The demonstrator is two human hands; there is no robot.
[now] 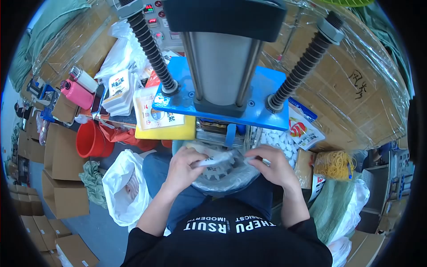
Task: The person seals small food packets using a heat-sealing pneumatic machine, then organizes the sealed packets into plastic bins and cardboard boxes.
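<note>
While our left hand (181, 168) pinches one end of a small white piece with dark marks (215, 159) between thumb and nearly closed fingers, our right hand (275, 167) brings thumb and forefinger close together near its other end; we cannot tell whether they grip anything. The piece lies above a plastic-lined tub (240, 179) at our lap, which holds white pieces. Beyond our hands, the machine's blue plate (267, 86) and grey cylinder (221, 66) block the way forward, with a threaded rod (153, 51) to the left and another to the right. A yellow block (189, 129) sits beside the plate, left of center. Our piece's long axis runs left to right, its far end tipped slightly forward toward our right hand.
</note>
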